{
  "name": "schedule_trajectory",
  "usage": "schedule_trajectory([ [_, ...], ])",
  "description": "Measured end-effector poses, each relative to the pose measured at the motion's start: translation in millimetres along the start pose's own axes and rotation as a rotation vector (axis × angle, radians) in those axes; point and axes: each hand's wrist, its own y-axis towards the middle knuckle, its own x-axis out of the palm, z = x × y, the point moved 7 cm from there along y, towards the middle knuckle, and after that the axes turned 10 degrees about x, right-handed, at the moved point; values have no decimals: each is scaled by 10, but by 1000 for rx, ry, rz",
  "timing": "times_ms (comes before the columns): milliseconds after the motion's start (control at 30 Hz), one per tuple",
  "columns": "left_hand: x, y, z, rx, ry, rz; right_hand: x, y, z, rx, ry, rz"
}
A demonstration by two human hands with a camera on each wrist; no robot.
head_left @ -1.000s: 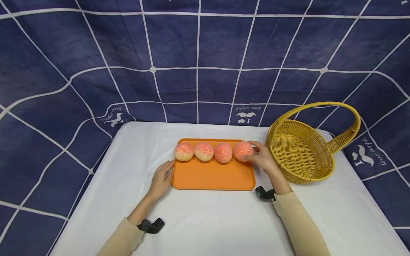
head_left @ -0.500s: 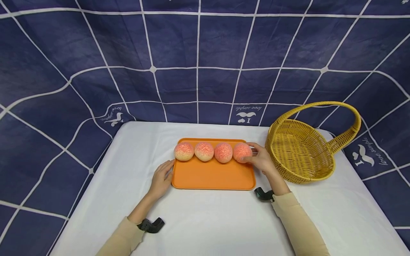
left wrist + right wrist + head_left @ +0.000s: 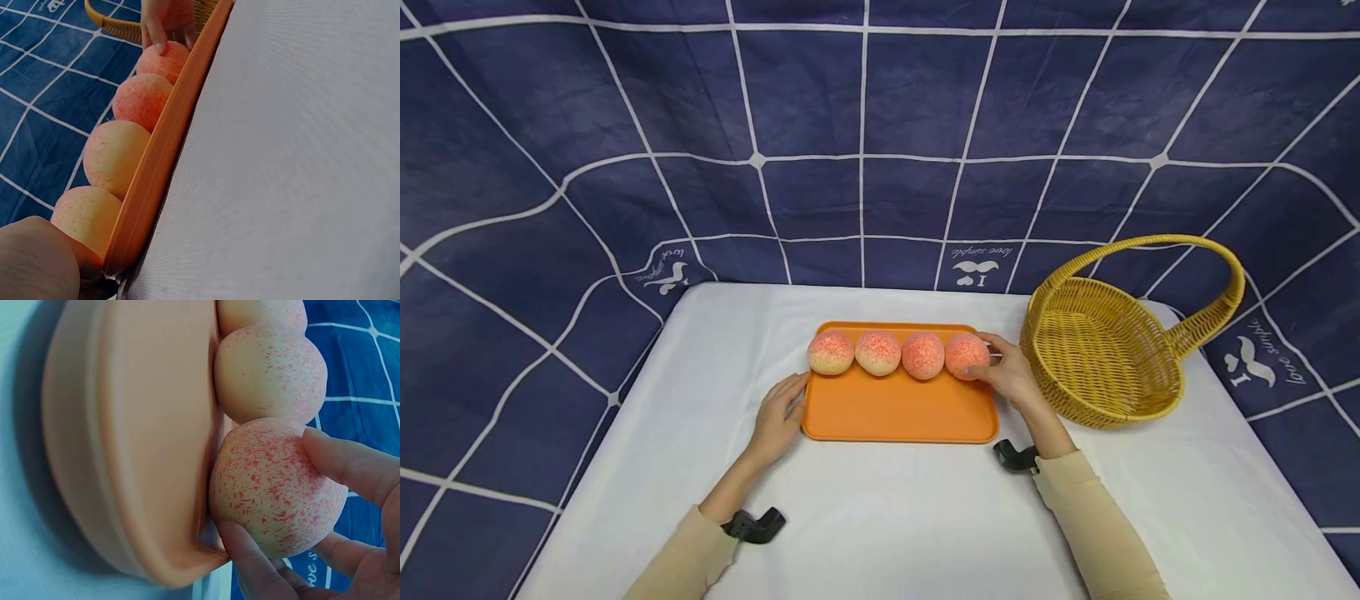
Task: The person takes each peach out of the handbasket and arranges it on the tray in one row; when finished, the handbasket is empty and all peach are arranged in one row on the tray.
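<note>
Several peaches stand in a row along the far side of an orange tray (image 3: 901,412) in the head view. At the row's right end, my right hand (image 3: 1017,375) holds the rightmost peach (image 3: 966,354) between thumb and fingers. The right wrist view shows that peach (image 3: 275,487) on the tray, digits on both its sides. Two paler peaches are on the left, the leftmost peach (image 3: 831,353) at the tray's corner. My left hand (image 3: 777,423) rests with extended fingers against the tray's left edge. In the left wrist view, this hand (image 3: 40,262) partly hides its fingertips.
A yellow wicker basket (image 3: 1093,358) with a tall handle stands right of the tray, close to my right hand. White cloth (image 3: 880,517) covers the table. A dark blue cloth (image 3: 812,200) with white lines hangs behind and at the sides.
My right hand and the rightmost peach have shifted very slightly left, toward the row. The left hand stays at the tray's edge.
</note>
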Motion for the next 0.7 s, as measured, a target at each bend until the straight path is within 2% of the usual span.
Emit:
schedule_trajectory([
  [367, 10, 5, 5, -4, 6, -11, -22, -18, 29, 16, 6, -18],
  [567, 2, -13, -11, -21, 1, -15, -42, -47, 40, 28, -39, -32],
  [700, -10, -15, -21, -32, -15, -6, -37, -118, 20, 24, -108, -54],
])
